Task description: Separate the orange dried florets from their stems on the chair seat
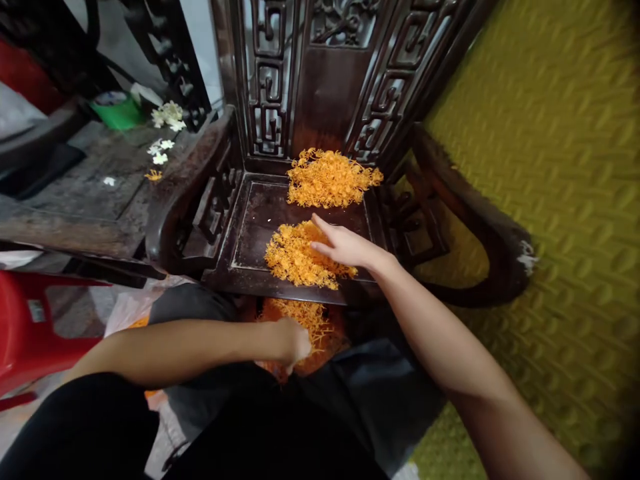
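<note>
My right hand (345,243) is open, its index finger and thumb apart, over the near pile of small orange flower-like pieces (295,257) on the seat of a dark carved wooden chair (250,210). Behind it lies a second orange pile (333,179), against the chair back. My left hand (293,341) is lower, between my knees, with its fingers curled down and mostly hidden. It is beside a heap of the same orange pieces (300,313), which have thin stems. Whatever that hand grips is out of sight. An orange-brown surface (333,343) shows under this heap.
At left, a worn wooden seat (105,207) bears a green roll of tape (117,110) and white flowers (169,115). A red plastic stool (20,327) stands below it. The chair's armrest (505,267) borders a yellow textured surface (560,167) at right.
</note>
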Motion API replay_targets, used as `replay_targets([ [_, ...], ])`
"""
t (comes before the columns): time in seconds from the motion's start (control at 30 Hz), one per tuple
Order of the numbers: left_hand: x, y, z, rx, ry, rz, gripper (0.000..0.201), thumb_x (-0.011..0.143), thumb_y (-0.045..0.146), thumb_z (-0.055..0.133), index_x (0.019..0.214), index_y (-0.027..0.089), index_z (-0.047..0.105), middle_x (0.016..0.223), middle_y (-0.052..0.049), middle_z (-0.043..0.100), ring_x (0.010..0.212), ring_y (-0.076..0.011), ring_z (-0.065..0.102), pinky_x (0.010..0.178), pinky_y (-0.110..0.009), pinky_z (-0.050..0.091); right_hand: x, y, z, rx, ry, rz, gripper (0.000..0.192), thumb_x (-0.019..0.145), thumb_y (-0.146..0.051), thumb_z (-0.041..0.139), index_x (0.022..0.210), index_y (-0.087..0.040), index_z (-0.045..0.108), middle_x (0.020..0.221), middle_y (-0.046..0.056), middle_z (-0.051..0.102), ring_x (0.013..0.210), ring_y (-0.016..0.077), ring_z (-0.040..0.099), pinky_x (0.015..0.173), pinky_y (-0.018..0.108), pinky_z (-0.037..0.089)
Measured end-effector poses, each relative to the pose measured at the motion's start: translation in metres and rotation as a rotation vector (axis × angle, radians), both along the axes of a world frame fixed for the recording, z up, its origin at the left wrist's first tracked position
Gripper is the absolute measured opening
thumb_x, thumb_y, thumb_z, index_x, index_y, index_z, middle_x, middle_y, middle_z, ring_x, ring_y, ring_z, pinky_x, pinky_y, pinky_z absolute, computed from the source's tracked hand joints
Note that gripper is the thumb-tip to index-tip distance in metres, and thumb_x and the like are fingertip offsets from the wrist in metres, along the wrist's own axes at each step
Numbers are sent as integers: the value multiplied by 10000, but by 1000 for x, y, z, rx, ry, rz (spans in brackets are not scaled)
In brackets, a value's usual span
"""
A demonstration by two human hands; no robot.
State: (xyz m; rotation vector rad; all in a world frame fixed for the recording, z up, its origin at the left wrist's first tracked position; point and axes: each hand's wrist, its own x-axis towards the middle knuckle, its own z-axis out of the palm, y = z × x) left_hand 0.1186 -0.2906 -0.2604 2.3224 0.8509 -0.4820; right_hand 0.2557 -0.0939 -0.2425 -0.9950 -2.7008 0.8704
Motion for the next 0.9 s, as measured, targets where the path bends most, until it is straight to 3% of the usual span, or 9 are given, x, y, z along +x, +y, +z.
replay_targets([
  [0.13, -30, 24, 24, 89, 7, 41, 302, 795, 441, 818, 795, 139, 797, 829, -166, 777, 750, -296, 736, 618, -351, 542, 8, -4, 0, -272, 205, -52, 809, 1005, -276, 439, 1694, -247, 16, 1693, 134, 306, 1507, 273, 444, 1228, 575, 366],
  [0.23, -57, 52, 49, 223, -27, 211, 332, 937, 411, 664, 972, 112, 805, 908, -198, 777, 811, -309, 740, 706, -382, 549, 11, -1, -6, -339, 328, -88, 810, 982, -221, 420, 1689, -253, 28, 1710, 121, 280, 1542, 241, 383, 1241, 544, 352],
  [0.3, -74, 69, 59, 267, -7, 326, 320, 953, 397, 634, 966, 128, 807, 901, -196, 776, 803, -308, 735, 715, -389, 541, 12, 8, -11, -271, 374, -164, 764, 971, -216, 432, 1676, -232, 138, 1694, 130, 331, 1533, 236, 401, 1244, 524, 354],
  [0.37, -87, 83, 62, 290, 23, 421, 290, 930, 388, 657, 912, 143, 811, 879, -196, 773, 791, -309, 729, 717, -392, 534, 9, 25, -15, -148, 340, -283, 645, 970, -225, 446, 1605, -178, 347, 1589, 166, 490, 1433, 257, 526, 1203, 511, 413],
  [0.47, -98, 99, 59, 277, 48, 539, 241, 858, 364, 729, 838, 139, 810, 852, -211, 768, 779, -320, 727, 723, -399, 540, -4, 65, -20, 116, 106, -411, 433, 947, -206, 484, 1338, -119, 648, 1360, 191, 648, 1235, 279, 636, 1129, 480, 470],
  [0.53, -99, 105, 55, 257, 44, 579, 245, 830, 367, 753, 834, 129, 810, 869, -221, 773, 794, -325, 733, 746, -403, 552, -17, 96, -22, 294, -20, -469, 433, 924, -169, 504, 1324, -118, 662, 1446, 209, 562, 1298, 309, 563, 1136, 498, 436],
  [0.67, -98, 109, 56, 233, 51, 557, 302, 854, 400, 721, 907, 117, 816, 950, -223, 784, 827, -305, 745, 775, -372, 560, -43, 154, -24, 464, -175, -528, 629, 952, -177, 488, 1575, -175, 409, 1659, 217, 254, 1443, 391, 346, 1128, 586, 366],
  [0.8, -101, 111, 65, 245, 143, 506, 386, 930, 436, 629, 1055, 110, 796, 1058, -227, 775, 915, -305, 752, 781, -352, 554, -57, 192, -34, 403, -337, -456, 521, 878, -255, 660, 1381, -137, 598, 1446, 239, 500, 1308, 418, 480, 1065, 579, 425],
  [0.9, -105, 114, 70, 295, 196, 490, 414, 982, 443, 550, 1126, 119, 764, 1101, -211, 768, 986, -304, 749, 804, -352, 549, -56, 204, -41, 392, -325, -491, 456, 822, -272, 727, 1252, -140, 653, 1339, 224, 570, 1221, 408, 557, 1014, 556, 481],
])
